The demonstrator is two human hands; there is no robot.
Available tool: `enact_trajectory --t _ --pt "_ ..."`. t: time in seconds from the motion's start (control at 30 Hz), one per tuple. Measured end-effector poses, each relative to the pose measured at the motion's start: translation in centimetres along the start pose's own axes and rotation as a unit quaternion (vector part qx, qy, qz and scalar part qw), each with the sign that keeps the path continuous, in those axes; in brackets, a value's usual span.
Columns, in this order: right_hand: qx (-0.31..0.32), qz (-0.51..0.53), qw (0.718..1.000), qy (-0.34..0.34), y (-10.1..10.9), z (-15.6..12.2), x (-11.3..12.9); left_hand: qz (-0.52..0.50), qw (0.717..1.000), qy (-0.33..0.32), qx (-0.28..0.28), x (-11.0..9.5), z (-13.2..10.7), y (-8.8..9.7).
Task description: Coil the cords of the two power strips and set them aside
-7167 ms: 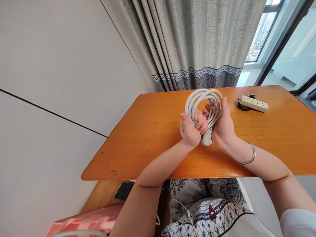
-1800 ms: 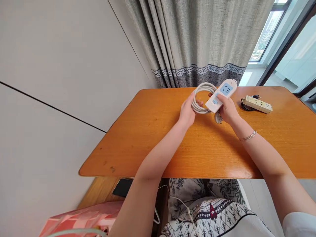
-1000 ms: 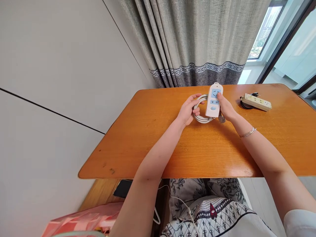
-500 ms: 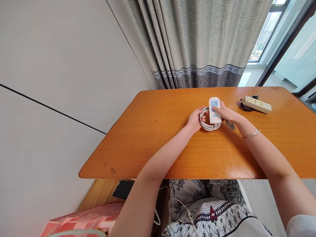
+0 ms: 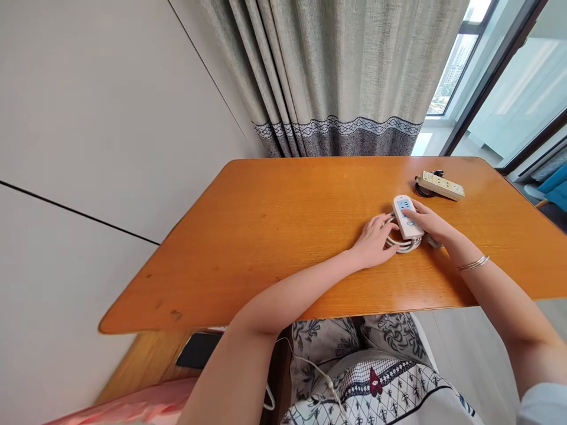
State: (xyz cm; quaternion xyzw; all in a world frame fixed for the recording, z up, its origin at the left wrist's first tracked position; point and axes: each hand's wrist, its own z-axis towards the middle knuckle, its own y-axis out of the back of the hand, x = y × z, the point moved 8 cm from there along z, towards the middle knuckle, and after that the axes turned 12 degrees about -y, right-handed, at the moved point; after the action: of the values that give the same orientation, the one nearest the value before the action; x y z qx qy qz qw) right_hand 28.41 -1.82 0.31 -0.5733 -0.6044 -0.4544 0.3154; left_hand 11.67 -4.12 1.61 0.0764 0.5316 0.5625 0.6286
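Observation:
A white power strip (image 5: 406, 216) with blue sockets lies on top of its coiled white cord (image 5: 400, 244) on the orange wooden table (image 5: 287, 236). My left hand (image 5: 374, 242) cups the left side of the coil, fingers curved against the loops. My right hand (image 5: 433, 224) lies over the strip from the right, fingertips on its top face. A grey plug end (image 5: 434, 242) peeks out beneath my right hand. A thin bracelet (image 5: 473, 264) sits on my right wrist.
A beige power strip (image 5: 442, 185) with a black cord (image 5: 424, 190) lies at the table's far right. A grey curtain (image 5: 345, 77) hangs behind the table, a plain wall runs along the left, and a dark phone (image 5: 199, 357) rests below the near edge.
Both hands have brought the strip and coil down from the air onto the table, nearer and to the right. The view has turned left.

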Motion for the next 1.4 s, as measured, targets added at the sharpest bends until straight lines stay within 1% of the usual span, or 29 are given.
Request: enact_trajectory --t 0.07,0.13,0.17,0.23,0.3,0.33,0.4,0.47,0.5,0.53,0.57,0.63,0.67,0.7,0.73,0.8,0.87,0.9,0.97,1.03,1.07,1.13,1.2,1.23,1.4 --pt "-0.01 0.029 1.0 -0.006 -1.0 0.7 0.3 0.051 0.997 -0.046 0.046 -0.9 -0.3 0.0" --pt "-0.021 0.071 0.997 -0.018 -2.2 1.5 0.7 0.09 0.99 -0.067 0.086 -0.9 -0.6 -0.1" --pt "-0.023 0.092 0.995 -0.023 -2.8 1.8 0.8 0.108 0.987 -0.07 0.097 -0.6 -0.8 0.0" --pt "-0.011 0.121 0.992 -0.028 -4.1 2.3 1.2 0.138 0.984 -0.057 0.101 0.2 -1.2 0.5" --pt "0.009 0.122 0.992 -0.012 -5.1 2.3 1.6 0.153 0.982 -0.044 0.102 0.9 -1.6 0.9" --pt "0.02 0.111 0.994 0.004 -5.4 2.2 1.8 0.156 0.981 -0.043 0.104 1.1 -1.9 1.1" --pt "0.036 0.065 0.996 0.041 -5.2 1.8 2.1 0.16 0.98 -0.051 0.103 1.3 -2.3 1.3" --pt "0.045 -0.027 0.997 0.059 -4.3 1.2 2.0 0.162 0.98 -0.064 0.094 1.2 -2.4 1.5" --pt "0.049 -0.095 0.993 0.06 -3.8 0.9 1.9 0.162 0.98 -0.07 0.089 1.2 -2.5 1.5" --pt "0.05 -0.178 0.981 0.061 -3.3 0.5 1.8 0.162 0.98 -0.074 0.086 1.2 -2.4 1.5" --pt "0.05 -0.267 0.96 0.071 -2.9 0.2 1.9 0.16 0.981 -0.077 0.083 1.2 -2.4 1.5" --pt "0.03 -0.426 0.897 0.117 -2.3 -0.7 2.4 0.152 0.982 -0.076 0.081 1.3 -2.3 1.5" --pt "0.016 -0.482 0.866 0.134 -2.2 -1.1 2.7 0.148 0.983 -0.072 0.08 1.3 -2.3 1.5" --pt "-0.001 -0.522 0.842 0.14 -2.1 -1.3 2.9 0.143 0.984 -0.068 0.079 1.4 -2.3 1.5" --pt "-0.017 -0.548 0.826 0.131 -2.1 -1.4 3.0 0.14 0.985 -0.064 0.079 1.4 -2.3 1.6" --pt "-0.038 -0.576 0.812 0.088 -2.0 -1.4 2.9 0.134 0.986 -0.06 0.08 1.4 -2.4 1.6" --pt "-0.037 -0.575 0.816 0.049 -2.1 -1.1 2.6 0.131 0.986 -0.059 0.079 1.4 -2.5 1.6" --pt "-0.032 -0.56 0.827 0.038 -2.2 -0.9 2.4 0.131 0.986 -0.059 0.079 1.4 -2.5 1.6" --pt "-0.008 -0.496 0.868 0.021 -2.3 -0.6 2.0 0.135 0.986 -0.057 0.077 1.5 -2.5 1.6" --pt "0.032 -0.398 0.917 -0.002 -2.3 -0.2 1.3 0.141 0.986 -0.053 0.073 1.7 -2.5 1.6" --pt "0.049 -0.347 0.937 -0.015 -2.3 -0.1 0.9 0.145 0.986 -0.05 0.07 1.8 -2.4 1.7" --pt "0.082 -0.259 0.962 -0.032 -2.4 0.0 0.3 0.15 0.985 -0.047 0.068 1.9 -2.4 1.7" --pt "0.103 -0.213 0.971 -0.028 -2.5 -0.2 0.1 0.156 0.984 -0.049 0.072 1.7 -2.3 1.8" --pt "0.12 -0.205 0.971 -0.021 -2.7 -0.4 0.2 0.16 0.983 -0.051 0.075 1.6 -2.3 1.8" --pt "0.201 -0.236 0.951 0.006 -3.5 -1.5 0.6 0.195 0.975 -0.064 0.09 1.1 -2.4 1.6"
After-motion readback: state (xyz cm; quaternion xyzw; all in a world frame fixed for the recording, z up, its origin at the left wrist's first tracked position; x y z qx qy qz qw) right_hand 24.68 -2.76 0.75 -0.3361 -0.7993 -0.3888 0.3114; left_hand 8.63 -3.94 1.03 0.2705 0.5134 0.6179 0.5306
